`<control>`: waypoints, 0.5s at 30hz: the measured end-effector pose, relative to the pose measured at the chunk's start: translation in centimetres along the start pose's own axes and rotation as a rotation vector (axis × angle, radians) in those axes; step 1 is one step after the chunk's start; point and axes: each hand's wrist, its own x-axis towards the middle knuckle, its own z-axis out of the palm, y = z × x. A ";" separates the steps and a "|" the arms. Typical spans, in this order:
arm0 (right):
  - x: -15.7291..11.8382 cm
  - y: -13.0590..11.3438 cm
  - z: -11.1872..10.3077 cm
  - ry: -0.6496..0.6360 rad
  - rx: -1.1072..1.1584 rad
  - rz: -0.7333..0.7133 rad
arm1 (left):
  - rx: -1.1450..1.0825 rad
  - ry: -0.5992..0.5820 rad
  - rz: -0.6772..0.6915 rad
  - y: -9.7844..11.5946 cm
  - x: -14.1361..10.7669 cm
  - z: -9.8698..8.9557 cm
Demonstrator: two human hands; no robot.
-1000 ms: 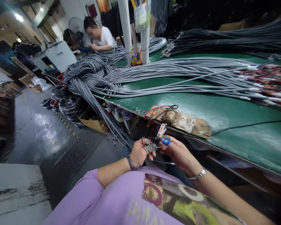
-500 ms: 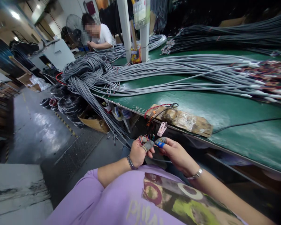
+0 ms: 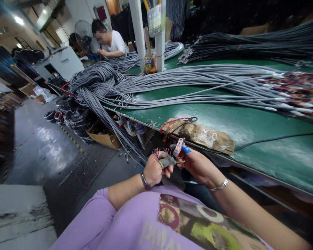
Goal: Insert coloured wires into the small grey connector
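Note:
Thin coloured wires [image 3: 156, 152] fan out from the fingers of my left hand [image 3: 154, 169], which is closed around them. Grey coverings wrap some of its fingertips. My right hand [image 3: 194, 161] is close on the right, with blue tape on the thumb; its fingers are bent at a pink clip-like tool [image 3: 178, 146] by the table edge. Whether they grip this tool or a wire is too small to tell. Some copper-coloured wire ends point right between the two hands. Below my right hand a grey cable [image 3: 190, 182] with a white end shows.
Long grey cables [image 3: 177, 80] lie across the green table [image 3: 250, 121], some hanging over its edge. A taped cardboard piece [image 3: 208, 135] sits at the near edge. Black cables [image 3: 245, 45] lie at the back. A person [image 3: 112, 43] works at the far left. An open box [image 3: 104, 135] stands below.
My right hand has moved up slightly, and its fingertips are now at the pink tool. More wires show spread above my left hand, which has stayed nearly in place.

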 end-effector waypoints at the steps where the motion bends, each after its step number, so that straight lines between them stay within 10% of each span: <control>1: 0.0 -0.1 0.1 -0.003 -0.065 -0.063 | -0.003 -0.010 -0.008 0.2 0.1 0.1; 7: 0.1 0.3 0.3 0.189 -0.244 -0.335 | -0.003 0.006 -0.052 0.6 0.8 0.7; 15: 1.7 0.8 0.1 -0.057 0.205 -0.071 | -0.016 0.028 -0.078 -0.2 1.1 0.8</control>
